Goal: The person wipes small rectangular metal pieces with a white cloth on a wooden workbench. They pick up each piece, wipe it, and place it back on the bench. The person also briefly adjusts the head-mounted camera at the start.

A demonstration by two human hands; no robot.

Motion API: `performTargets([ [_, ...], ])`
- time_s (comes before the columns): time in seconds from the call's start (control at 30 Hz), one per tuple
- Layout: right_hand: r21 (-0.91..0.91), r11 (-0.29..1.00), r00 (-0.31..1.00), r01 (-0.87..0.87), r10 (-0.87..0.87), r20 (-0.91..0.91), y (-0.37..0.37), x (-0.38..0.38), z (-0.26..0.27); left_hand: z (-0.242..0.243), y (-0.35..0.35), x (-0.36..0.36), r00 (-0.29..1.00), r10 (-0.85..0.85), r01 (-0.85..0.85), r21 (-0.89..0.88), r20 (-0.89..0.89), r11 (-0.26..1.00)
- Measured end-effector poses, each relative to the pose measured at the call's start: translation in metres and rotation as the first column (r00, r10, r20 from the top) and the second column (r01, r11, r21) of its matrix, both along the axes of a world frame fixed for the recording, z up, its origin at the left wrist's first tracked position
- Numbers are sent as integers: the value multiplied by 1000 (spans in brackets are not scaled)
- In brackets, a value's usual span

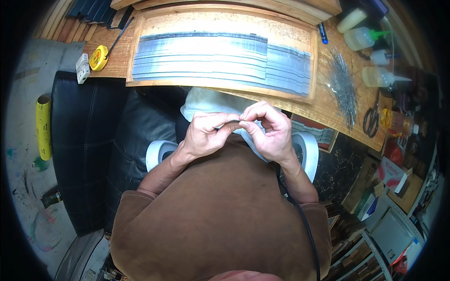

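Note:
My left hand (208, 131) and my right hand (269, 130) meet in front of my chest, just off the table's near edge. Between them is a small, thin dark strip (232, 121), pinched by thumb and fingers on both sides. Most of the strip is hidden by the fingertips, so its material is unclear. Beyond my hands lies a shallow wooden frame (218, 88) with a speckled tan backing. Overlapping rows of thin grey strips (200, 52) cover much of that backing, and glare washes out their middle.
A loose pile of thin metal pieces (342, 89), black-handled scissors (371, 121) and squeeze bottles (378, 76) occupy the table's right side. To the left are a yellow tape measure (98, 58) and a small white box (83, 68). A black padded seat (88, 140) stands at left.

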State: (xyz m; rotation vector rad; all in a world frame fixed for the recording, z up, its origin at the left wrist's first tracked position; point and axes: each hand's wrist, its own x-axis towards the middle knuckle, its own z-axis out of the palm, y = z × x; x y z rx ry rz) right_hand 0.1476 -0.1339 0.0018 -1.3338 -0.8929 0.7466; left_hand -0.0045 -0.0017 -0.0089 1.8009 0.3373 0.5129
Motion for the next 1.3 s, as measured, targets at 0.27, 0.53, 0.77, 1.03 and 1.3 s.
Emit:
performTargets([
  [0.27,2,1000,979,-11,10,206,0,2,4,-4,-1,-1,1000,4,-4,3,21,1000],
  [0.53,28,1000,956,-9,1,293,2,1,8,-7,-2,-2,1000,12,-11,-24,18,1000],
  [0.77,39,999,954,-8,-5,299,3,1,7,-6,-1,-1,1000,10,-10,5,18,1000],
  [1.03,52,999,955,5,-20,295,3,-1,5,-3,-1,-1,1000,17,-16,-8,17,1000],
  [1.3,-18,978,826,209,-167,538,-22,39,56,4,-4,8,997,62,-61,-49,37,997],
])
